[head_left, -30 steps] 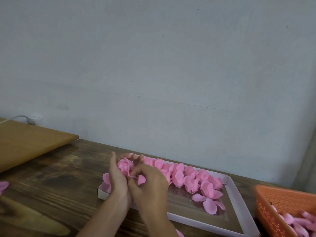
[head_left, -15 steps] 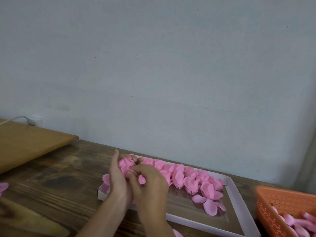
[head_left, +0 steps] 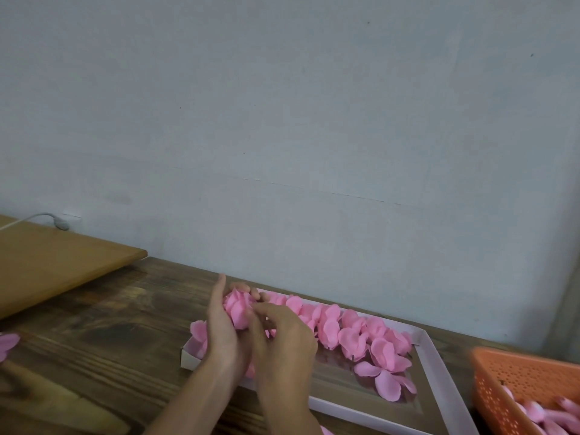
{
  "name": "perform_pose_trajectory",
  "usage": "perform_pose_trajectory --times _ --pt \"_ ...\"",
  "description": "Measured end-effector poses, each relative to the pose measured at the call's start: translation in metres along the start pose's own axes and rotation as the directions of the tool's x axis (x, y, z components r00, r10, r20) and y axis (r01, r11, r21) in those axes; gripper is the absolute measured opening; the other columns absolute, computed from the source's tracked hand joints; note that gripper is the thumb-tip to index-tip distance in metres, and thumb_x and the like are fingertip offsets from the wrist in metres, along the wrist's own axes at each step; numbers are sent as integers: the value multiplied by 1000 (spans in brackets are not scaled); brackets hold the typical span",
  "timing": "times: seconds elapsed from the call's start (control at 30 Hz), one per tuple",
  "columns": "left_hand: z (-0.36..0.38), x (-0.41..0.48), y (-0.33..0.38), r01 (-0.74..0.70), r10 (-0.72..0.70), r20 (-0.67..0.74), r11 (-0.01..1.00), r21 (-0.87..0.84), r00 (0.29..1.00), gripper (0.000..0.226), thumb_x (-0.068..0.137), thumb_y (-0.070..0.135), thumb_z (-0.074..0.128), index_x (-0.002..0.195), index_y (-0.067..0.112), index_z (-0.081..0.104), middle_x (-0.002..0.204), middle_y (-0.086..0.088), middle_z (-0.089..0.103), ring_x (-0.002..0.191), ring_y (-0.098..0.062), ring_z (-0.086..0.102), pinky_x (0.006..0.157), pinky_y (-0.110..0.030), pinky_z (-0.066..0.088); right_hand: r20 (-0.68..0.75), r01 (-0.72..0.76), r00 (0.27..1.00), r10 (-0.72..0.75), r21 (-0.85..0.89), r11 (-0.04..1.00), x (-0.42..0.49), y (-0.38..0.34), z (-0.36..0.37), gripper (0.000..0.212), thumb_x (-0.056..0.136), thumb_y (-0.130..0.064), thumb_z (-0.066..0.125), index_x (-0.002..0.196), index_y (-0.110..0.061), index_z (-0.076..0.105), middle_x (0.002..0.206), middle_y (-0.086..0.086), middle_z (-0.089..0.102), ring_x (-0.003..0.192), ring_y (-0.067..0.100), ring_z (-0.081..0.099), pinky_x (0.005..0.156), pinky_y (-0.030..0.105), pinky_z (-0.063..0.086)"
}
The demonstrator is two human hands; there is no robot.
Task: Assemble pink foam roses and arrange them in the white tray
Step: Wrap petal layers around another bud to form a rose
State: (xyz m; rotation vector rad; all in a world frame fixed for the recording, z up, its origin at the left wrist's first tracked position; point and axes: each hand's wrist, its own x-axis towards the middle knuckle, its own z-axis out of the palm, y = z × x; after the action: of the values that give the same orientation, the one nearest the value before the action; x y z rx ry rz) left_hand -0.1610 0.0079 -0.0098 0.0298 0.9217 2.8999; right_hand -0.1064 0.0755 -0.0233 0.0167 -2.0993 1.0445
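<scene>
Above the left end of the white tray (head_left: 433, 368), both hands meet on one pink foam rose (head_left: 237, 307). My left hand (head_left: 221, 334) cups the rose from the left, thumb up and fingers curled behind it. My right hand (head_left: 284, 346) pinches the rose's right side with curled fingers. A row of finished pink roses (head_left: 351, 331) lies along the tray's far side. Loose petals (head_left: 387, 376) lie at the row's right end. One rose (head_left: 198, 335) shows at the tray's left corner behind my left hand.
An orange perforated basket (head_left: 518, 381) with pink foam pieces stands at the right edge. A light wooden board (head_left: 50, 265) lies at the back left with a cable plug (head_left: 61, 224) behind it. A pink petal (head_left: 8, 343) lies at the far left of the dark wooden table (head_left: 103, 334).
Both hands have stayed over the tray's left end. My right hand's fingers have shifted on the rose, which now sits more compact between the hands.
</scene>
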Motion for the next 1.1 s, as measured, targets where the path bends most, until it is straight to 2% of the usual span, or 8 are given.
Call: perform_pose_trajectory --times 0.27,0.43,0.53,0.6,0.77,0.9,1.0,1.1 --pt "-4 -2 -5 124 -124 18 992 15 992 50 92 65 63 76 18 71 74 -4 68 68 -21 70 76 -39 54 35 54 998 -52 -73 996 2 -3 -3 25 99 -32 62 120 -41 72 102 -18 65 88 3 62 79 20 50" --pt "-5 6 -5 7 -8 78 1000 23 997 56 100 56 52 63 15 62 68 -4 63 60 -20 66 71 -38 52 176 138 979 -105 -186 973 -1 -4 -5 34 100 -39 50 133 -41 59 109 -17 46 99 5 51 79 27 50" --pt "-6 11 -5 -52 49 54 997 60 997 61 103 53 49 57 14 62 66 -6 63 56 -19 66 72 -38 51 192 81 981 -35 -239 968 0 -4 -8 16 95 -56 46 104 -45 55 95 -21 50 84 1 52 71 24 42" --pt "-6 14 -4 -39 37 40 998 48 999 58 103 50 49 59 13 57 66 -5 60 54 -18 62 69 -37 50 201 107 979 -39 -337 935 -2 0 -10 25 88 -65 47 85 -41 49 88 -18 56 76 -1 56 66 29 42" --pt "-6 18 1 23 -24 -16 999 -38 1000 63 105 43 49 49 15 55 56 -4 54 46 -16 56 62 -32 50 265 251 948 -178 -273 929 -6 -2 -4 20 99 -57 40 98 -42 53 98 -18 56 89 -1 58 84 34 52" --pt "-11 18 10 12 -19 -70 994 -106 997 52 104 49 48 65 15 43 48 -1 51 37 -18 55 45 -23 54 368 428 870 -327 -239 872 -6 -7 -7 47 100 -32 36 145 -34 50 117 -8 48 108 11 46 81 30 47" --pt "-11 15 9 41 -47 -67 994 -97 997 57 101 58 53 63 16 48 50 1 51 40 -20 60 46 -33 58 334 396 888 -316 -205 895 -2 -6 -12 36 102 -32 46 135 -34 60 116 -10 49 105 4 42 78 19 42" --pt "-7 9 5 70 -73 -30 994 -89 997 65 95 64 60 52 16 54 51 0 51 43 -24 65 47 -35 58 313 187 937 -159 -64 980 2 -3 -11 30 101 -43 49 124 -31 63 116 -20 47 96 -14 39 79 -1 31"
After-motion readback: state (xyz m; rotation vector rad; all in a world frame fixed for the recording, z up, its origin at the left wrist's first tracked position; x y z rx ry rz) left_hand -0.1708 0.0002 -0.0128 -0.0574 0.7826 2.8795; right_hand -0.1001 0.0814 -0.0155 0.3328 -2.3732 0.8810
